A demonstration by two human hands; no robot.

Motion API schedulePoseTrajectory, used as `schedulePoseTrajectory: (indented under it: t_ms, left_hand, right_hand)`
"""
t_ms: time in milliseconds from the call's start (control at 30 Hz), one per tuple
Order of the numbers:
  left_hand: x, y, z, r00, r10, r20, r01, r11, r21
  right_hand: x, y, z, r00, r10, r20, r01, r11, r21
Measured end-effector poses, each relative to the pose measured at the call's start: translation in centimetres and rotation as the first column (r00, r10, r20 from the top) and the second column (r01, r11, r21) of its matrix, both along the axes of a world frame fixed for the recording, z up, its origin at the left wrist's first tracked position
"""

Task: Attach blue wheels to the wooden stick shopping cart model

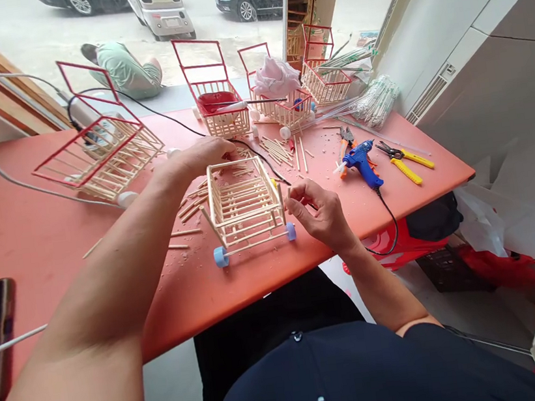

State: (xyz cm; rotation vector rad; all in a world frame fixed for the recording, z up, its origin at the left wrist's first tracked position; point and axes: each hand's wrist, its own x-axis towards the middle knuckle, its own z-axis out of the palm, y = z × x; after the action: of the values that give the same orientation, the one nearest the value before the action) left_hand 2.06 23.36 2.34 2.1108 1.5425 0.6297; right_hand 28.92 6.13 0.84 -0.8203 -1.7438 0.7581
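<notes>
On the table, the stick cart should be steadied. Right hand's grip cannot be told; nor left hand's.

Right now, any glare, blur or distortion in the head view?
Head view: pavement outside looks washed out by daylight; the stick cart reads fairly sharp, without obvious motion blur; wide-angle stretch seems to enlarge the left forearm toward the picture's edge.
</notes>
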Motion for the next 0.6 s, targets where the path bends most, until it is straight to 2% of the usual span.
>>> schedulePoseTrajectory:
  t_ms: [67, 200, 300, 333, 400, 467, 533, 600]
  left_hand:
    - [-0.1, -0.9, 0.8, 0.998, 0.053, -0.044, -0.055, 0.997, -0.045]
    - [-1.3, -3.1, 2.2, 0.969, 0.246, 0.003, -0.245, 0.968, 0.055]
    - [-2.9, -6.0, 3.9, 0.928, 0.371, 0.035, -0.373, 0.921, 0.110]
    - [-3.4, -7.4, 4.6, 0.914, 0.403, 0.053, -0.406, 0.905, 0.127]
    - [-3.9, -11.1, 6.1, 0.854, 0.492, 0.171, -0.518, 0.835, 0.185]
    - [-3.6, -15.7, 7.3, 0.812, 0.472, 0.344, -0.570, 0.767, 0.294]
    - [-2.2, -20.7, 7.6, 0.739, 0.440, 0.510, -0.639, 0.697, 0.325]
    - [0.2, -25.0, 6.7, 0.659, 0.381, 0.648, -0.684, 0.662, 0.306]
  right_hand:
    - [0.0, 0.1, -0.1, 1.000, -0.007, 0.009, 0.007, 1.000, -0.007]
    - [-0.1, 0.1, -0.1, 1.000, -0.014, 0.017, 0.014, 1.000, -0.024]
    - [-0.1, 0.1, -0.1, 1.000, -0.013, 0.006, 0.013, 1.000, -0.022]
    - [-0.1, 0.0, -0.1, 1.000, -0.013, 0.003, 0.013, 1.000, -0.020]
    - [0.0, 0.0, -0.1, 1.000, -0.010, 0.001, 0.010, 1.000, -0.012]
    - [0.0, 0.1, -0.1, 1.000, -0.001, -0.003, 0.001, 1.000, -0.001]
    - [0.0, 0.2, -0.2, 1.000, 0.009, -0.009, -0.009, 1.000, 0.012]
    - [-0.1, 0.3, -0.2, 1.000, 0.012, -0.009, -0.012, 1.000, 0.022]
